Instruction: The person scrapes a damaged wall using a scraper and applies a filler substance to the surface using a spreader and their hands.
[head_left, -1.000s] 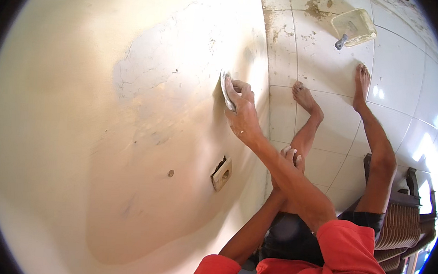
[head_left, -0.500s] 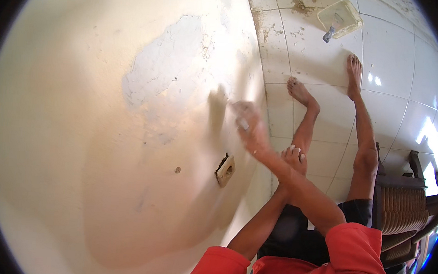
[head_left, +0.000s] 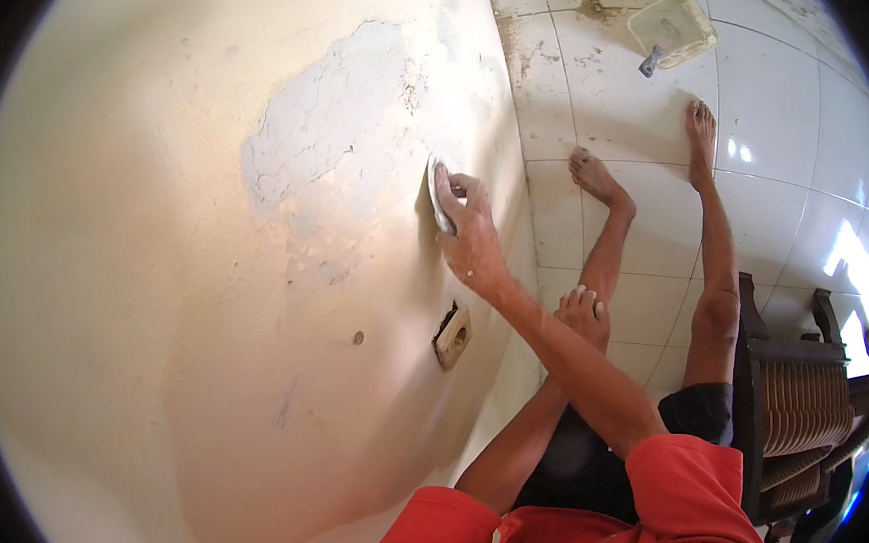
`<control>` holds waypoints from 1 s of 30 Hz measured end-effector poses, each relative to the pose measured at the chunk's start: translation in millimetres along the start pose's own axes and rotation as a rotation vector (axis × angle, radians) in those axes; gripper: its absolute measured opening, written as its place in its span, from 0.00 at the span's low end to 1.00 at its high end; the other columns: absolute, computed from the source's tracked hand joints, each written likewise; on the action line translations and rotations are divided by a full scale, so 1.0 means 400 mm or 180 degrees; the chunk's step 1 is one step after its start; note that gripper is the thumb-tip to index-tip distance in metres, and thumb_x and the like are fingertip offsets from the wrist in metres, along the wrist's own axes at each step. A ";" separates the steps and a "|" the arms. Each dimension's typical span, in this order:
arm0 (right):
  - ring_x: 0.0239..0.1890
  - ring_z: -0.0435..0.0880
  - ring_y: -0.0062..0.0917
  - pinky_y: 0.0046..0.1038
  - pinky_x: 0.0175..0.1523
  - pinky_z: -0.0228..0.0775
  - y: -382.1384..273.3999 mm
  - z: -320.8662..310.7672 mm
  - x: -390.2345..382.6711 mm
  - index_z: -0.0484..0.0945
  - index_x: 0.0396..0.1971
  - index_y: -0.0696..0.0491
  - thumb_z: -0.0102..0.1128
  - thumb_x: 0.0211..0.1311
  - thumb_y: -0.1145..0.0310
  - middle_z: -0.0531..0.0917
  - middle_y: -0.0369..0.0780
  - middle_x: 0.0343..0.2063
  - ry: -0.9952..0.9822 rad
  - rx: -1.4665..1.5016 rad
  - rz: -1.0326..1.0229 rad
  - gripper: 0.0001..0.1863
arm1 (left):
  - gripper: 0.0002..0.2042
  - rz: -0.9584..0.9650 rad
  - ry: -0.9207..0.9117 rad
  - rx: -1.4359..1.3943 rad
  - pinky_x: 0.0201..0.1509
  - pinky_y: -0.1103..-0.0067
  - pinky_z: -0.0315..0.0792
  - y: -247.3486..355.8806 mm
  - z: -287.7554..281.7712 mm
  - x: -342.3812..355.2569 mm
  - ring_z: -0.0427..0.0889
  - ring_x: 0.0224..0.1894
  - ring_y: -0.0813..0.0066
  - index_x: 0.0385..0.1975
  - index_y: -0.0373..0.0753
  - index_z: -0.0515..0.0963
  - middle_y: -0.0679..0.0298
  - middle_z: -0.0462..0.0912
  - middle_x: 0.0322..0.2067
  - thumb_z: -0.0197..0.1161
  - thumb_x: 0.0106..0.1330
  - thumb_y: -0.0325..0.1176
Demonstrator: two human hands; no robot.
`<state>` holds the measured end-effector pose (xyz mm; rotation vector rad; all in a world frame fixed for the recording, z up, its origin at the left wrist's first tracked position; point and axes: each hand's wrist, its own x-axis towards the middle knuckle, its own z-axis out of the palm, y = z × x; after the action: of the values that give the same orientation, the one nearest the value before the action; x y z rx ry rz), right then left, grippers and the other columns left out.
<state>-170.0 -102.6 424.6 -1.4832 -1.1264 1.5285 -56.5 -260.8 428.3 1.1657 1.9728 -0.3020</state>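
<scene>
The right forearm (head_left: 579,355) is extended forward and leftward, crossed above the left forearm (head_left: 515,451). The right hand (head_left: 473,232) is held in a grip, its fingers curled. The left hand (head_left: 583,318) is rested on the left leg (head_left: 603,262), its pale-tipped fingers bent side by side.

White tile floor (head_left: 773,113) beneath a pale rectangular tub (head_left: 695,50) and bare feet (head_left: 599,179).

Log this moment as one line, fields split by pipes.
right hand: gripping thin whitish flat piece at patched wall | left hand: resting on left leg | nearby: wall socket | floor: translucent plastic tub
</scene>
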 end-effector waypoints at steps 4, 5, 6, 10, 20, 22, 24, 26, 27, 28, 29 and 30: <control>0.51 0.71 0.40 0.37 0.56 0.67 -0.033 -0.034 -0.078 0.68 0.63 0.56 0.56 0.51 0.85 0.72 0.48 0.51 -0.0334 0.0174 -0.0272 0.34 | 0.16 -0.0023 -0.0150 0.0119 0.60 0.63 0.69 -0.011 -0.003 0.006 0.74 0.56 0.53 0.45 0.33 0.78 0.51 0.77 0.53 0.56 0.63 0.36; 0.51 0.71 0.40 0.37 0.56 0.67 -0.020 -0.050 -0.086 0.68 0.63 0.56 0.56 0.51 0.85 0.72 0.48 0.51 -0.0335 0.0178 -0.0274 0.34 | 0.16 -0.0025 -0.0147 0.0122 0.60 0.63 0.69 -0.011 -0.004 0.007 0.74 0.56 0.53 0.45 0.33 0.78 0.51 0.77 0.53 0.56 0.63 0.36; 0.51 0.71 0.40 0.37 0.56 0.67 -0.005 -0.066 -0.094 0.68 0.63 0.55 0.55 0.50 0.86 0.72 0.48 0.50 -0.0426 0.0168 -0.0270 0.35 | 0.16 -0.0091 -0.0216 0.0144 0.61 0.63 0.68 -0.015 -0.005 0.007 0.74 0.57 0.53 0.46 0.33 0.78 0.50 0.77 0.53 0.56 0.63 0.36; 0.52 0.71 0.44 0.38 0.58 0.66 0.080 -0.080 0.016 0.68 0.63 0.55 0.51 0.52 0.83 0.71 0.50 0.50 0.0081 -0.0322 0.0180 0.33 | 0.18 0.0273 0.0479 -0.0426 0.64 0.61 0.64 -0.073 0.070 -0.026 0.73 0.57 0.52 0.49 0.32 0.77 0.49 0.76 0.53 0.55 0.64 0.36; 0.52 0.68 0.46 0.37 0.59 0.64 -0.126 -0.014 0.060 0.65 0.64 0.59 0.54 0.53 0.75 0.69 0.52 0.50 -0.0218 0.0045 0.0737 0.34 | 0.17 0.0218 -0.0246 0.0169 0.58 0.61 0.69 -0.041 0.000 0.016 0.75 0.53 0.50 0.47 0.33 0.76 0.49 0.77 0.51 0.54 0.64 0.38; 0.53 0.68 0.46 0.36 0.62 0.62 -0.190 -0.030 0.049 0.63 0.66 0.59 0.56 0.52 0.76 0.68 0.52 0.52 -0.0284 0.0176 0.0752 0.36 | 0.15 0.0200 -0.0403 0.0273 0.54 0.61 0.73 -0.023 -0.011 0.016 0.76 0.50 0.53 0.44 0.33 0.77 0.52 0.78 0.49 0.54 0.64 0.37; 0.53 0.68 0.44 0.36 0.60 0.64 -0.251 -0.026 0.023 0.63 0.66 0.58 0.57 0.50 0.81 0.68 0.51 0.52 -0.0176 0.0253 0.0308 0.37 | 0.13 0.0282 -0.0236 0.0260 0.52 0.63 0.73 -0.031 -0.006 0.015 0.76 0.50 0.55 0.42 0.35 0.77 0.54 0.78 0.47 0.56 0.63 0.36; 0.52 0.69 0.44 0.36 0.57 0.66 -0.289 -0.034 -0.010 0.64 0.65 0.57 0.59 0.47 0.82 0.68 0.50 0.51 -0.0104 0.0219 0.0098 0.39 | 0.11 0.0399 -0.0105 0.0233 0.50 0.64 0.74 -0.023 -0.002 0.011 0.76 0.50 0.57 0.40 0.36 0.77 0.56 0.78 0.45 0.57 0.62 0.35; 0.50 0.70 0.44 0.37 0.54 0.68 -0.303 -0.039 -0.027 0.66 0.64 0.55 0.60 0.44 0.84 0.69 0.50 0.51 -0.0051 0.0210 -0.0111 0.40 | 0.13 0.0303 -0.0244 0.0169 0.52 0.63 0.74 -0.021 -0.002 0.013 0.76 0.51 0.55 0.42 0.35 0.77 0.55 0.78 0.46 0.56 0.63 0.36; 0.50 0.70 0.44 0.37 0.54 0.68 -0.319 -0.049 -0.049 0.66 0.64 0.55 0.60 0.44 0.84 0.69 0.50 0.51 -0.0069 0.0217 -0.0109 0.40 | 0.15 0.0184 -0.0368 0.0111 0.53 0.62 0.73 -0.023 -0.005 0.015 0.76 0.51 0.54 0.44 0.34 0.77 0.54 0.78 0.47 0.56 0.63 0.36; 0.51 0.70 0.44 0.38 0.54 0.68 -0.331 -0.061 -0.074 0.66 0.64 0.55 0.59 0.44 0.85 0.69 0.49 0.51 -0.0317 0.0354 -0.0207 0.40 | 0.15 0.0145 -0.0348 0.0110 0.53 0.62 0.73 -0.033 -0.006 0.018 0.76 0.51 0.54 0.44 0.34 0.77 0.54 0.78 0.47 0.56 0.63 0.36; 0.51 0.70 0.44 0.38 0.54 0.68 -0.332 -0.071 -0.090 0.66 0.65 0.55 0.58 0.44 0.86 0.69 0.49 0.51 -0.0571 0.0496 -0.0306 0.40 | 0.15 0.0142 -0.0316 0.0072 0.54 0.62 0.73 -0.045 -0.009 0.022 0.76 0.52 0.54 0.44 0.35 0.77 0.53 0.78 0.47 0.56 0.63 0.37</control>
<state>-149.0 -84.7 562.3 -1.1908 -1.1354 1.6671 -75.1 -263.1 420.8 1.1849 1.8593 -0.3530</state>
